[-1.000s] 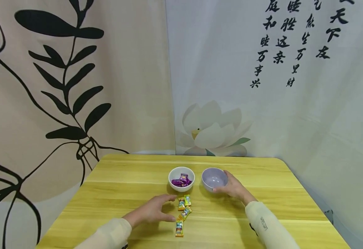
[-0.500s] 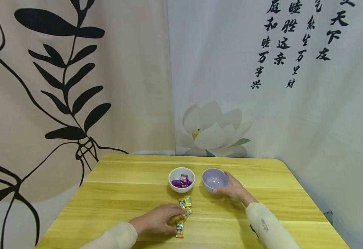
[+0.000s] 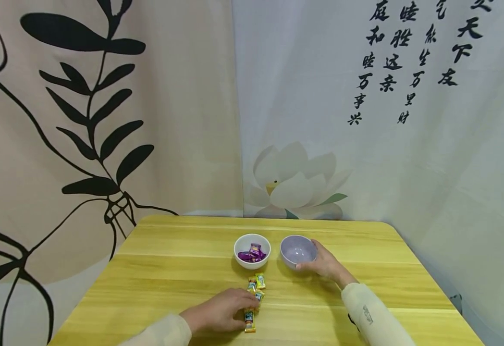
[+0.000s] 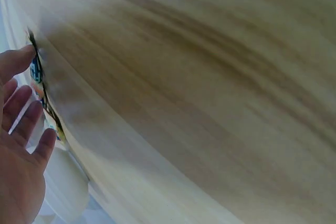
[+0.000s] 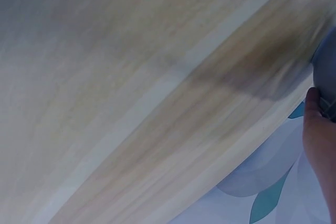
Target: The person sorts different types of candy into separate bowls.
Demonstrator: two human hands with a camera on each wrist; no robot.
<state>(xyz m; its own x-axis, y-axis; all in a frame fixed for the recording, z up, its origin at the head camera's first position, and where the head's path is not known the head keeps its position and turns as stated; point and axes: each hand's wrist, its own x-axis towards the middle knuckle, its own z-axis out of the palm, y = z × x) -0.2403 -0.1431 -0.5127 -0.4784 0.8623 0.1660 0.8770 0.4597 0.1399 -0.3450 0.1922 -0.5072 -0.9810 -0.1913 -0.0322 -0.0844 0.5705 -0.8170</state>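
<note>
My left hand (image 3: 223,310) reaches over a short line of yellow wrapped candies (image 3: 249,323) on the table. Its fingertips cover part of the middle candy, and the thumb lies at the nearest one. In the left wrist view the fingers (image 4: 26,121) are loosely spread, with thumb and fingers apart beside the candies (image 4: 35,70). My right hand (image 3: 327,263) holds a lavender bowl (image 3: 298,251) by its right side, thumb at the front and fingers behind. The right wrist view catches only part of that bowl (image 5: 326,69) and hand.
A white bowl (image 3: 239,259) with several purple wrapped candies (image 3: 253,252) stands left of the lavender bowl, beyond the yellow candies. The wooden table (image 3: 182,240) ends at a printed cloth backdrop (image 3: 200,120).
My left hand has moved right and nearer, from beside the yellow candies to over them, its fingers reaching the middle candy. The right hand stays at the lavender bowl.
</note>
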